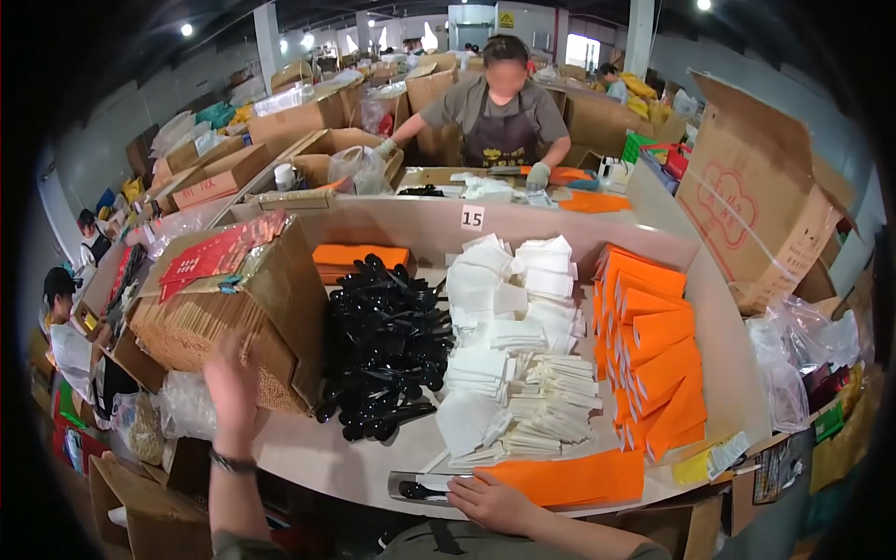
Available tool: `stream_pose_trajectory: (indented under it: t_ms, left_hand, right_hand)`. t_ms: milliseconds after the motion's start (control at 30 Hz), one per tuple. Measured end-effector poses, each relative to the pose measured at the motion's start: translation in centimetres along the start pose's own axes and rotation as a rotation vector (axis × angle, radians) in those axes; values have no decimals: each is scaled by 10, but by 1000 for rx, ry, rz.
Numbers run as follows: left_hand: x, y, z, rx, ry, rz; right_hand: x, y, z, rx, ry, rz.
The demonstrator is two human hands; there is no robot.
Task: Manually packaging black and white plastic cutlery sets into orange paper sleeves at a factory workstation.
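The left hand reaches up at about 9 o'clock from the middle of the desk, fingers spread flat against the open face of a cardboard box of thin wooden sticks; it presses on the stick ends and grips nothing. The box lies on its side, its open face toward the person and its long axis running from 10 o'clock to 4 o'clock, with red printed sheets on top.

The right hand lies at 6 o'clock on the near edge of the desk, fingers loosely curled and resting on the left end of an orange paper sleeve. The sleeve lies flat, long axis running 9 to 3 o'clock, open end toward the hand. Just left of the hand sits a clear packet with a black utensil.

Beyond, at the centre, is a heap of black plastic spoons; at 1 o'clock folded white napkins and paper-wrapped toothpicks; at 3 o'clock a fanned row of orange sleeves. Across the partition, at 12 o'clock, another person in an apron works
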State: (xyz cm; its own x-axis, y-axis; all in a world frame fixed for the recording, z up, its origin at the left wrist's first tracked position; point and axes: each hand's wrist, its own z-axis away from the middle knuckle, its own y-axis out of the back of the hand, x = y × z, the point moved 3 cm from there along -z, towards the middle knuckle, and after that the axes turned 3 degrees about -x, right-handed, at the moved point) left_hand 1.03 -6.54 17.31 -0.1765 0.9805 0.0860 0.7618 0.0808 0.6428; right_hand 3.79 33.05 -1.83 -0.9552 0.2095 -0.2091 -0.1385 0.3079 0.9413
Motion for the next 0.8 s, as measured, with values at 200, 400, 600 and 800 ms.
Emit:
stream_pose_trajectory:
  t_ms: [200, 400, 600, 800]
  left_hand:
    - [-52, -18, -51, -575, 185, -156]
    - [-70, -14, -46, -387, 183, -244]
    - [-128, 5, 52, 38, 513, 187]
    - [-53, 5, -65, -204, 200, -481]
  right_hand:
    - [-1, 0, -1, 25, -54, -113]
    - [1, 3, 13, 46, -181, -134]
    - [7, 3, 10, 105, -194, -171]
    - [16, 27, -5, -9, -179, -205]
